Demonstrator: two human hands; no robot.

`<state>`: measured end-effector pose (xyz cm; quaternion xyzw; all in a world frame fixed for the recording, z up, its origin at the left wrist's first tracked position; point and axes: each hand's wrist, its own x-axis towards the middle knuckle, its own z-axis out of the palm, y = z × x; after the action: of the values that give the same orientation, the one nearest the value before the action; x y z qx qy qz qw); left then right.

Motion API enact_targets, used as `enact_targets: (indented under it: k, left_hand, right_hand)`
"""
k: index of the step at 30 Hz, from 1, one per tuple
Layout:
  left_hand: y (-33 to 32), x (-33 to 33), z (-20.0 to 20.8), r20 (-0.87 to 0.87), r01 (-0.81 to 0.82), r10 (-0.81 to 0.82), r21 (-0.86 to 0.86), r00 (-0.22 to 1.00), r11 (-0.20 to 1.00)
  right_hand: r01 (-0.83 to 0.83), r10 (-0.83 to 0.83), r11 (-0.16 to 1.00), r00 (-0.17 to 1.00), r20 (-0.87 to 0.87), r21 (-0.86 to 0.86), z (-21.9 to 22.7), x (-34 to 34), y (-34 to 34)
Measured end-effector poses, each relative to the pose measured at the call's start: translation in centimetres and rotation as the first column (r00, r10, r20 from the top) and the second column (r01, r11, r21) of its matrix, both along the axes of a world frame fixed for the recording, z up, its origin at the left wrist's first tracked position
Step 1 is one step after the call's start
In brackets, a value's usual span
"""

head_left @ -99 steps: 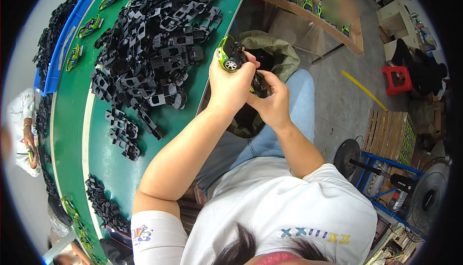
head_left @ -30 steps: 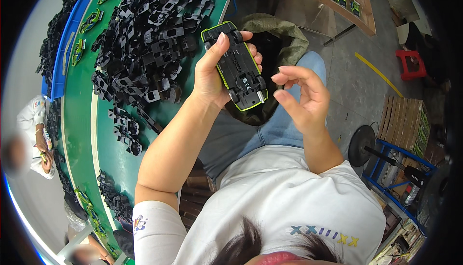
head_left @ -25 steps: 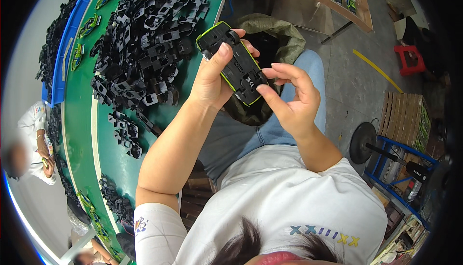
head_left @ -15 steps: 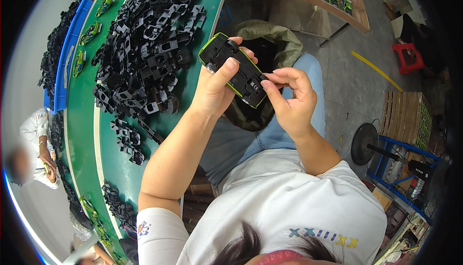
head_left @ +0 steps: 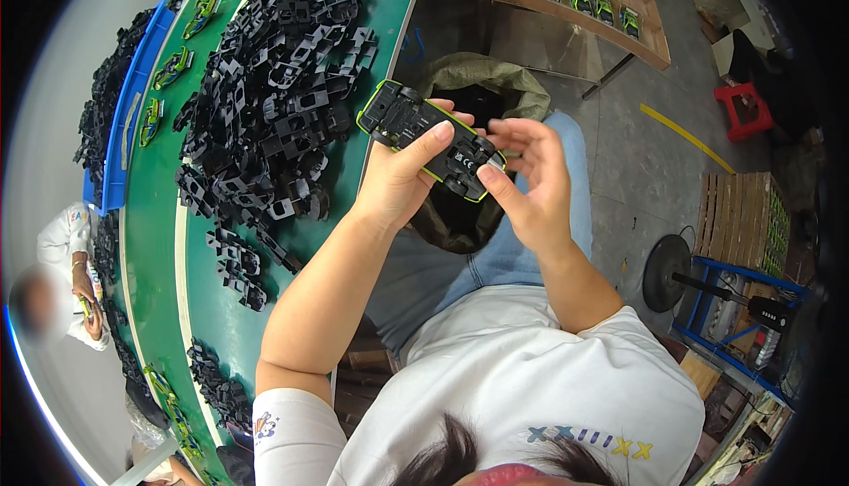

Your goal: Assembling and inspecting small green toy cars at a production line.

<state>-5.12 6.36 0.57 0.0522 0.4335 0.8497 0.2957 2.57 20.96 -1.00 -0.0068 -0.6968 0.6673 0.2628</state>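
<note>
A toy car (head_left: 403,117) with a black underside and a bright green rim is held bottom up over my lap. My left hand (head_left: 400,181) is closed round its middle, thumb pressed on the underside and fingers behind it. At the car's lower right end, the thumb of my right hand (head_left: 538,176) rests by a wheel. The other fingers of that hand curl past the car's edge, slightly blurred. Below the car, an olive woven sack (head_left: 523,84) gapes between my legs, its dark inside partly covered by my hands.
Left of me, a green bench (head_left: 393,22) bears a large heap of black plastic parts (head_left: 283,97). Beyond are green toy cars (head_left: 172,68), a blue bin (head_left: 122,132) and a co-worker's hands (head_left: 92,313). Rightward stand a cardboard tray (head_left: 653,49) of cars, a red stool (head_left: 741,111) and a fan (head_left: 665,275).
The toy car has turned a little flatter in my left hand and shifted slightly down. My right hand has moved slightly left, its thumb further onto the car's end.
</note>
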Motion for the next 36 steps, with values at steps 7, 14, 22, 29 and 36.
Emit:
enact_targets:
  k: [7,14,22,29,36]
  left_hand:
    - [0.3,0.4,0.4,-0.012,-0.003,0.003,-0.005,1.0,1.0]
    - [0.4,0.3,0.2,-0.107,0.061,-0.085,-0.208,0.991,0.976]
    - [0.0,0.2,0.4,-0.117,0.1,-0.139,-0.29,0.983,0.952]
    - [0.2,0.7,1.5,-0.142,0.094,-0.147,-0.327,0.979,0.94]
    - [0.2,1.0,1.4,-0.191,0.009,-0.081,-0.351,0.978,0.937]
  right_hand:
    - [-0.28,0.45,0.859,0.813,0.37,-0.429,0.0,0.3,0.7]
    - [-0.347,0.47,0.864,0.816,0.336,-0.366,-2.3,0.3,1.1]
    - [-0.354,0.456,0.873,0.836,0.306,-0.335,-1.3,-0.2,1.6]
    - [-0.291,0.379,0.897,0.894,0.24,-0.332,-1.5,0.5,0.8]
    - [-0.286,0.405,0.873,0.877,0.259,-0.394,-1.4,0.3,0.6]
